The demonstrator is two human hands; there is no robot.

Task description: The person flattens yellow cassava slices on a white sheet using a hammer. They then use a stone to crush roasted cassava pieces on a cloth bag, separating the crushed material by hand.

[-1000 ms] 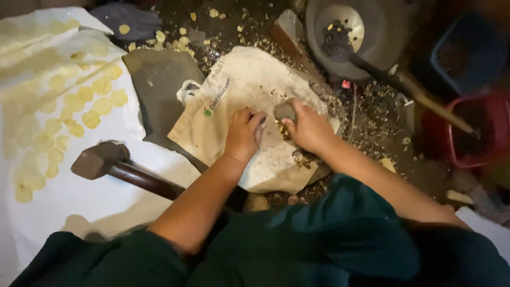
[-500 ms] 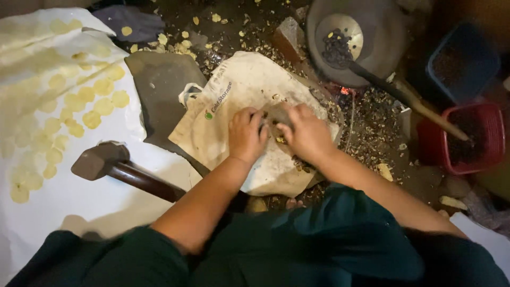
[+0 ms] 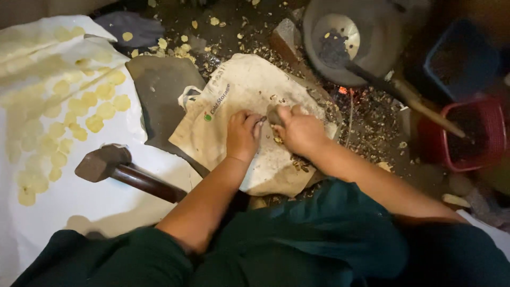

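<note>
Dark, littered floor (image 3: pixel 175 21) fills the head view, scattered with husks and pale chips. On it lies a cream cloth bag (image 3: pixel 239 101) spread over a flat grey slab (image 3: pixel 156 87). The right hand (image 3: pixel 300 130) rests on the bag, its fingers closed around a small grey stone (image 3: pixel 273 114). The left hand (image 3: pixel 243 135) lies just beside it, fingers curled down against the cloth, holding nothing that I can see. To the left, a white sheet (image 3: pixel 64 207) carries yellow discs (image 3: pixel 87 106) and a hammer (image 3: pixel 114 167). A metal pan (image 3: pixel 382 42) and a red basket (image 3: pixel 496 133) stand to the upper right.
</note>
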